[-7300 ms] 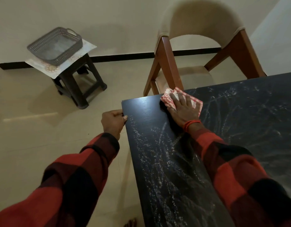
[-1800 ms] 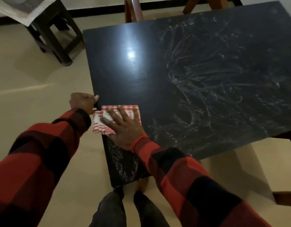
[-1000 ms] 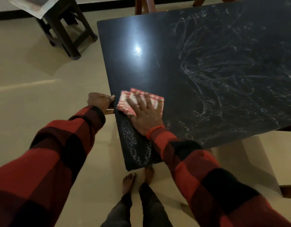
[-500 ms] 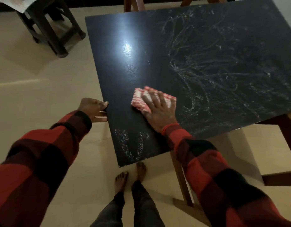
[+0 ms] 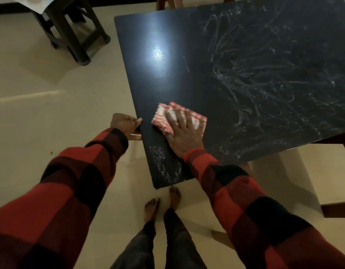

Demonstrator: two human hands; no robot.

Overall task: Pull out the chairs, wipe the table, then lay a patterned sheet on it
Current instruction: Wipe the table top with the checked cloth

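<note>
Tabletop [image 5: 167, 78], dark and glossy, is filling the upper right of the head view, seen from above by a person standing at its near left corner. Their right hand [image 5: 182, 133] is lying flat on a folded red-and-white checked cloth [image 5: 162, 121], pressing it to the surface just inside the left edge; the fingers [image 5: 176, 115] are straight and slightly spread over the cloth. Their left hand [image 5: 125, 125] is gripping the left edge just beside the cloth, fingers curled under the rim and thumb on top. Both arms are wearing red-and-black checked sleeves [image 5: 74, 183].

Pale chalky smears [image 5: 264, 90] are covering the right half and a small patch at the near corner, while the left strip is looking clean and reflecting a light. Wiping is the step in hand, and it seems less than half finished. Next, the cloth likely needs to sweep the near-corner patch, then work rightward across the smears with steady pressure. No patterned sheet is lying on the surface.

A dark stool [image 5: 74, 35] is standing on the pale floor at upper left, well apart. Bare feet [image 5: 162, 202] are showing below the corner.
</note>
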